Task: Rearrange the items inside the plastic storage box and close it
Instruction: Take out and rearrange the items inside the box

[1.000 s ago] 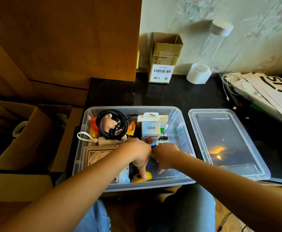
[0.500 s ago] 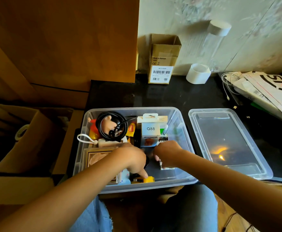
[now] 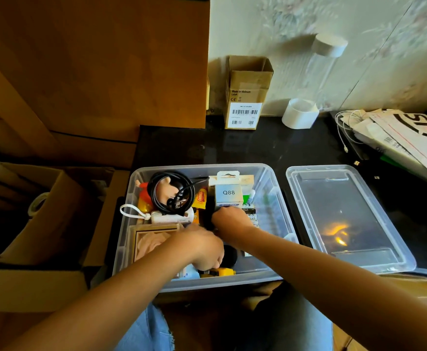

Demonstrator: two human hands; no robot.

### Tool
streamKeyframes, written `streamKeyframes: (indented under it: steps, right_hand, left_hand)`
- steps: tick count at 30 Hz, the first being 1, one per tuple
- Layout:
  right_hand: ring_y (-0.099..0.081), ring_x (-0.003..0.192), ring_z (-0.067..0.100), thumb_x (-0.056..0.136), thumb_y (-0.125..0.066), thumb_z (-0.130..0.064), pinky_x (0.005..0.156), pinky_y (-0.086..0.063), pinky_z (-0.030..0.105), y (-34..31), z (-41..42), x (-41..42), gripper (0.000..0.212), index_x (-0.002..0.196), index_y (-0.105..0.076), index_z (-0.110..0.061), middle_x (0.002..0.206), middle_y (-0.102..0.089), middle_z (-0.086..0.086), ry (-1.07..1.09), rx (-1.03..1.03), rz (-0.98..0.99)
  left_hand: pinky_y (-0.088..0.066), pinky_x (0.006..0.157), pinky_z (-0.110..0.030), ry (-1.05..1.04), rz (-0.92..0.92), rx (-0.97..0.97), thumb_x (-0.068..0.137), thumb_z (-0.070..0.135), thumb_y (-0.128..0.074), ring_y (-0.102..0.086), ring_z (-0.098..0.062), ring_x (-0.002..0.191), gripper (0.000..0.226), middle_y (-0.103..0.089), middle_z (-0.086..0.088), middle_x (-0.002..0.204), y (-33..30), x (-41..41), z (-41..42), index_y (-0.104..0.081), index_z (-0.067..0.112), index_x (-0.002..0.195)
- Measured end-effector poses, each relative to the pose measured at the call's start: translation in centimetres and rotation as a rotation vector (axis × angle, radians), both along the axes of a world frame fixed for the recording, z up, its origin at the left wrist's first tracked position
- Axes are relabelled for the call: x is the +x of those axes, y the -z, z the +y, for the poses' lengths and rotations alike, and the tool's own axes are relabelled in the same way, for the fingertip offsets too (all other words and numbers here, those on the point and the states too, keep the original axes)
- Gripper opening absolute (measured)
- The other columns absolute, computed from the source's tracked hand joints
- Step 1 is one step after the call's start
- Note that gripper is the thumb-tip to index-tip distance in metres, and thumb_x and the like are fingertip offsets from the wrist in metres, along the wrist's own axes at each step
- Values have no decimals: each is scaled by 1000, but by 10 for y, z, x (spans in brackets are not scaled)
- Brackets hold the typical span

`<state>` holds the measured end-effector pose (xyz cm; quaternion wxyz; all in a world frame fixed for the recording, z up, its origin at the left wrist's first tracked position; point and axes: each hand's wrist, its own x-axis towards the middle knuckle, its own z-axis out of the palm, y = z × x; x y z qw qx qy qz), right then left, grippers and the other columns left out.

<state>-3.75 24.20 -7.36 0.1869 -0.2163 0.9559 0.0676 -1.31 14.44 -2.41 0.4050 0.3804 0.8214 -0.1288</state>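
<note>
Right hand (image 3: pixel 228 220) shifted toward Q88 carton (image 3: pixel 228 192), storage box (image 3: pixel 273 183) crowded, lid (image 3: pixel 344 216) alongside

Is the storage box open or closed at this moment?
Open. The lid lies flat on the dark surface to the right of the storage box, and both hands, left hand and right hand, reach inside.

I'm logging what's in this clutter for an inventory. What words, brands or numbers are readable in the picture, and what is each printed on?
"Q88": white box standing in the storage box.
"CARMEX": yellow tube beside the black cable.
"Made in Vietnam" and a CE mark: cardboard box by the wall.
Large black letters, cut off: white parcel at right.
Blurred beyond reading: the cardboard box's barcode label, the blue strip under "Q88".
</note>
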Motion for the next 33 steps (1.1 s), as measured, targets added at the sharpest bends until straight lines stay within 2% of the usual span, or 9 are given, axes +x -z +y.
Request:
streamKeyframes:
  steps: [3, 8, 16, 20, 23, 27, 29, 32, 33]
  right_hand:
    - [-62, 97, 28, 91, -52, -14, 74, -48, 32, -5, -1, -1, 24, 112, -61, -6, 109, -63, 11, -19, 59, 6]
    - [-59, 104, 29, 91, -55, -14, 81, -50, 33, -34, 25, 3, 34, 125, -53, -10, 116, -59, 13, -7, 104, -38]
    - [-51, 84, 24, 75, -76, -33, 75, -43, 30, -49, 48, 15, 48, 109, -62, -2, 77, -52, 3, -120, 389, -354]
    - [-56, 108, 27, 76, -76, -34, 89, -46, 36, -28, 42, 12, 52, 115, -60, -5, 94, -54, 5, -70, 479, -409]
    - [-55, 113, 28, 75, -77, -30, 89, -47, 36, -18, 42, 15, 61, 126, -52, -8, 121, -55, 8, -11, 459, -322]
    - [-56, 111, 28, 79, -73, -27, 87, -49, 34, -14, 42, 19, 54, 125, -54, -7, 122, -56, 10, 5, 422, -259]
    - [-57, 109, 28, 79, -72, -28, 86, -49, 34, -16, 43, 21, 48, 119, -57, -7, 118, -58, 10, 26, 365, -290]
    - [-61, 102, 25, 78, -72, -34, 79, -48, 30, -13, 46, 22, 28, 80, -60, -9, 105, -66, 10, 61, 263, -346]
    - [-61, 101, 25, 78, -72, -35, 77, -47, 29, -12, 46, 24, 29, 80, -60, -9, 104, -65, 9, 67, 241, -345]
  left_hand:
    - [-39, 85, -35, 3, 9, 6, 100, 19, -41, -52, -23, 104, 31, -60, -1, 121, 1, 1, -2, -58, 22, 126]
    - [-35, 74, -32, -20, 16, 51, 100, 21, -41, -46, -21, 88, 30, -56, -3, 100, 6, 0, -4, -61, 17, 122]
    - [-36, 70, -34, -54, 26, 38, 99, 23, -43, -46, -21, 82, 28, -55, -2, 96, 8, 0, -2, -63, 14, 117]
    - [-38, 71, -34, -36, 83, -2, 97, 15, -44, -54, -24, 88, 27, -61, -4, 102, 8, 2, -2, -61, 11, 118]
    - [-41, 75, -34, -57, 113, -4, 93, 7, -46, -59, -27, 103, 31, -63, -6, 116, 9, 2, -2, -59, 11, 121]
    - [-41, 76, -34, -83, 112, -13, 92, 5, -44, -57, -27, 101, 34, -62, -7, 119, 6, 3, -2, -59, 11, 122]
    - [-41, 75, -34, -85, 130, -20, 92, 5, -44, -57, -27, 99, 34, -62, -7, 115, 4, 6, -1, -59, 12, 122]
    - [-40, 72, -34, -61, 177, -49, 90, 2, -46, -56, -27, 93, 35, -60, -8, 107, 0, 11, 3, -59, 12, 122]
    - [-40, 73, -34, -55, 188, -54, 90, 2, -47, -56, -27, 92, 35, -59, -8, 106, -2, 12, 4, -59, 12, 121]
